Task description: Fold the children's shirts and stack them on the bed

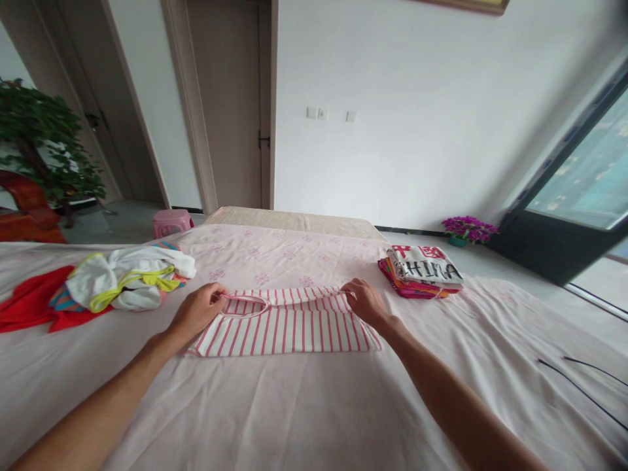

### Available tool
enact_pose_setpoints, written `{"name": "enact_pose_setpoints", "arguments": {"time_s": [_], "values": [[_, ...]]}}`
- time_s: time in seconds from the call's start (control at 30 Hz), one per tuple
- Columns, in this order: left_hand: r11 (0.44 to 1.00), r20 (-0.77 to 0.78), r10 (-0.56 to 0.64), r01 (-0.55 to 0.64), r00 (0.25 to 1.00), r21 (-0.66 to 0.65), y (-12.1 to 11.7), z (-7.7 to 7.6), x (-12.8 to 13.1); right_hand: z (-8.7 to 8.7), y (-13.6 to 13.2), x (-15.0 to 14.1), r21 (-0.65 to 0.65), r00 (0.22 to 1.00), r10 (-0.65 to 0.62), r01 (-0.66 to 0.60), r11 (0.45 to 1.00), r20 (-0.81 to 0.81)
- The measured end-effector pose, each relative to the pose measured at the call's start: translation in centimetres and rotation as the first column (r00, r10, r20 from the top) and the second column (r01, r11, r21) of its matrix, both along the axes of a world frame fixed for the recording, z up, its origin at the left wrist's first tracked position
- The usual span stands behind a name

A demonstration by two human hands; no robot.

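Observation:
A white shirt with red stripes (289, 331) lies partly folded on the pale sheet in front of me, its round neckline towards the left. My left hand (203, 309) is closed in a pinch on the upper left edge, beside the neckline. At the opposite end, my right hand (366, 301) grips the upper right edge, its fingertips partly hidden. Between the hands the top edge of the cloth is stretched nearly straight and slightly raised.
A loose heap of clothes (120, 278) lies to the left, with a red garment (29, 297) by it. On the right sits a folded stack (424, 271). Black cords (583, 392) cross the sheet (294, 412). Beyond stand a pink stool (173, 222) and purple flowers (468, 229).

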State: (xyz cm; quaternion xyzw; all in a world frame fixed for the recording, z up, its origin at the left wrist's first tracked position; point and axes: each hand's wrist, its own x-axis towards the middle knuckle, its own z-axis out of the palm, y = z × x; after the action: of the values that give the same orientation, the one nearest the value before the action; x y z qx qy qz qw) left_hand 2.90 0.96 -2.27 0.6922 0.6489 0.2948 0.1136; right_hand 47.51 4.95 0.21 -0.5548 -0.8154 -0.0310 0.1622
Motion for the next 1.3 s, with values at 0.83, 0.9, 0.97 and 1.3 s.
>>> {"name": "enact_pose_setpoints", "arguments": {"time_s": [0.83,0.9,0.97,1.3], "values": [[0.999,-0.44,0.002,-0.02,0.898,-0.038,-1.9,0.9,1.0,0.0,-3.9,1.5,-0.015,0.982,0.187,-0.186,0.982,0.032],[1.0,-0.451,0.006,-0.017,0.892,-0.021,-2.0,0.8,1.0,0.0,-4.3,1.5,-0.03,0.978,0.206,-0.204,0.978,0.039],[1.0,-0.452,0.002,-0.005,0.892,-0.005,-2.1,0.7,0.9,0.1,-4.6,1.7,-0.052,0.975,0.217,-0.215,0.975,0.043],[0.985,-0.365,-0.073,0.124,0.928,0.118,-1.2,2.2,3.3,1.6,-3.2,-0.4,-0.015,0.953,-0.079,0.078,0.997,-0.293]]}}
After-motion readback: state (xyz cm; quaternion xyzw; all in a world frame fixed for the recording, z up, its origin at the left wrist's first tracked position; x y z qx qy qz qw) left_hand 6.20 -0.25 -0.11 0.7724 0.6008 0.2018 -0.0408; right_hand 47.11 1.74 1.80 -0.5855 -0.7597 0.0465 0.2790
